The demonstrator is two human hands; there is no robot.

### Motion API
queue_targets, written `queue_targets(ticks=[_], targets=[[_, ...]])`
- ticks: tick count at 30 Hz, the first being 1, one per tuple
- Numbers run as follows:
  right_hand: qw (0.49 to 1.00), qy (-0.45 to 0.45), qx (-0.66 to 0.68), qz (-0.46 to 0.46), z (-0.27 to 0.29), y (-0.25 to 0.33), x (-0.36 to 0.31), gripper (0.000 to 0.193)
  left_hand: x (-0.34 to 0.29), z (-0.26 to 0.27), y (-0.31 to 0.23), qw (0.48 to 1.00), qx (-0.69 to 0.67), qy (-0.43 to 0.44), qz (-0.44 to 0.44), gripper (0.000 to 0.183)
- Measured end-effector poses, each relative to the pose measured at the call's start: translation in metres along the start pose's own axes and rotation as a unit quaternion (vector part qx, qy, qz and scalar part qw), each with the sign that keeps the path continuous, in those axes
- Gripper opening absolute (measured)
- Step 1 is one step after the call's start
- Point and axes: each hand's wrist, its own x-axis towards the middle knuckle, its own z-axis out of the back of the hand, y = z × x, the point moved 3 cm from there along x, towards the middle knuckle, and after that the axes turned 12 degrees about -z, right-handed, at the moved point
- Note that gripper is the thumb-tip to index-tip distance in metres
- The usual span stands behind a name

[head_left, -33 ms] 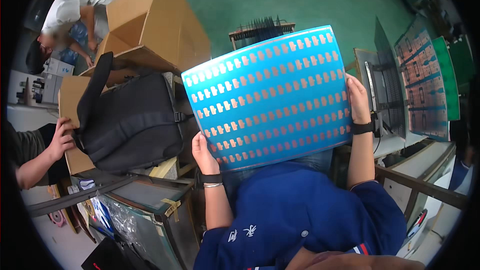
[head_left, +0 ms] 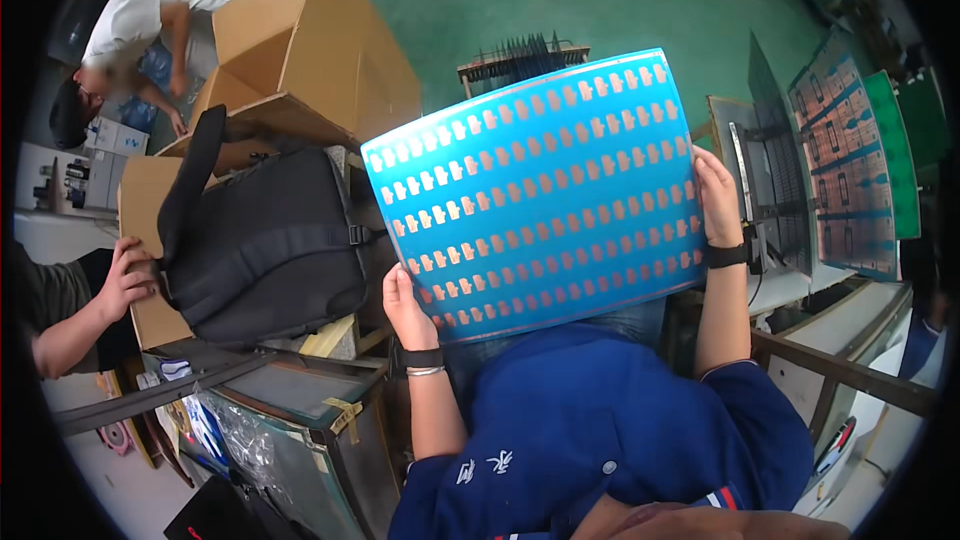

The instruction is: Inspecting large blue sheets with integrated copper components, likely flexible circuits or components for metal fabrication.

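Observation:
A large blue circuit board panel (head_left: 535,210), with rows of small copper-coloured shapes, is held up in front of me at a slight slant. My left hand (head_left: 408,312) grips its lower left edge, thumb over the face and the other fingers mostly hidden behind. At the right edge, my right hand (head_left: 717,198) is closed on the panel higher up. Both wrists wear black bands, and the left also has a silver bangle.
A black backpack (head_left: 275,250) lies at left, with another person's hand (head_left: 128,280) beside it. Behind it stands an open cardboard box (head_left: 350,70), near a person in white (head_left: 150,15). Pin rack (head_left: 525,60) stands beyond my panel; upright copper-patterned panels (head_left: 845,170) are at right.
My hands and the panel stay in place. At the far left, the person in white has shifted an arm slightly, and the backpack sits a touch farther right.

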Motion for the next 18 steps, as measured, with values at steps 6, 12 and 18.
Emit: queue_targets(ticks=[6,12,18], targets=[[0.991,0.077,0.071,0.088,0.006,0.027,-0.007,0.025,0.010,0.002,-0.024,0.985,-0.144,0.007,-0.099,0.014],[0.935,0.223,0.270,0.058,0.068,-0.018,0.063,0.014,0.025,-0.021,-0.045,0.940,-0.216,0.124,-0.233,0.015],[0.924,0.236,0.301,-0.025,0.028,-0.014,0.034,0.026,0.020,-0.018,-0.044,0.967,-0.121,0.133,-0.181,0.030]])
